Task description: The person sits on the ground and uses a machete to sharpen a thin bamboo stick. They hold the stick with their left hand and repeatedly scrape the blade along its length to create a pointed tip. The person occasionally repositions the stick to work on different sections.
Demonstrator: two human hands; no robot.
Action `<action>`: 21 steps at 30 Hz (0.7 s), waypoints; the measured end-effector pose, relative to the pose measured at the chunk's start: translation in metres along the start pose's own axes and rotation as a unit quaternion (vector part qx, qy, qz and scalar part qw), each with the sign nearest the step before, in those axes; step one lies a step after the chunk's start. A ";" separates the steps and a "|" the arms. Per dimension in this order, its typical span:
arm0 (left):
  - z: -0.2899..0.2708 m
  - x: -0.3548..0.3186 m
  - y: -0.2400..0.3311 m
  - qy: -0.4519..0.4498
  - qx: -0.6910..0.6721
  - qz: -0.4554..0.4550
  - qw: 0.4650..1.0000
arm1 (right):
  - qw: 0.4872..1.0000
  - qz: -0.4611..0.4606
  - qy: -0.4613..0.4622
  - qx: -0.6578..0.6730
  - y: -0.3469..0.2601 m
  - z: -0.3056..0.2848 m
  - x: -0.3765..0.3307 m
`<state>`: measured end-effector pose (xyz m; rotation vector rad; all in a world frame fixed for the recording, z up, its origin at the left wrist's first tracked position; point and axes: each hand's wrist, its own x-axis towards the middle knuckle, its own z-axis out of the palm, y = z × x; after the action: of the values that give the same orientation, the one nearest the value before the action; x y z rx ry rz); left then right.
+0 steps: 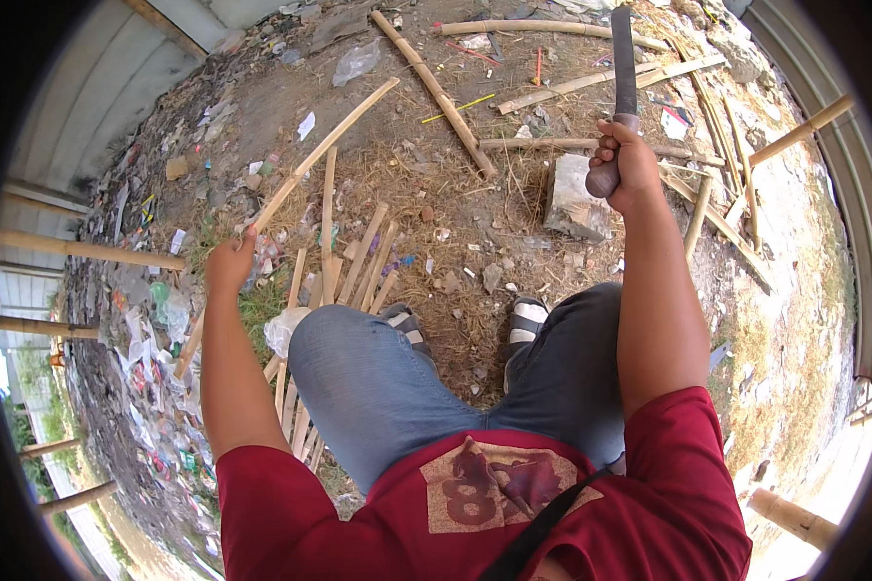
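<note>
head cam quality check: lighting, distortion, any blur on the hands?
Head view: hard daylight, lower right corner blown out; heavy fisheye, the metal wall bows at the rim, black vignette all round. Left hand on a bamboo strip and right hand gripping the long knife are sharp, no motion blur.

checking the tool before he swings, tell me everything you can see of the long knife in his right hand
The long knife is a machete-like blade, dark grey, straight and narrow, looking like worn metal. Its rounded grey handle sits in the fist of the right hand, butt showing below the fingers. It is raised, blade pointing away from the person, above the stone block, touching nothing else.
</note>
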<state>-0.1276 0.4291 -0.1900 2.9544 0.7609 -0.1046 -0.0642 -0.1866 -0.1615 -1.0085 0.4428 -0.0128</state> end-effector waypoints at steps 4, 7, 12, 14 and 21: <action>0.049 -0.076 -0.084 -0.037 0.008 -0.086 0.996 | 1.000 -0.006 0.009 -0.023 0.000 -0.013 0.004; 0.089 -0.130 -0.118 -0.037 -0.003 -0.140 0.990 | 1.000 0.000 0.000 -0.030 0.003 -0.014 0.007; 0.131 -0.178 -0.152 -0.123 -0.073 -0.215 0.966 | 1.000 0.016 0.014 -0.023 0.013 0.012 0.002; 0.151 -0.192 -0.153 -0.102 -0.027 -0.209 0.972 | 1.000 0.021 0.015 -0.017 0.016 0.017 0.002; 0.241 -0.222 -0.162 -0.121 -0.039 -0.130 0.983 | 0.999 0.022 0.019 -0.027 0.030 0.037 0.017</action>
<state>-0.4107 0.4389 -0.4211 2.6857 1.0799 -0.4332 -0.0408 -0.1438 -0.1755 -1.0521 0.5019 0.0196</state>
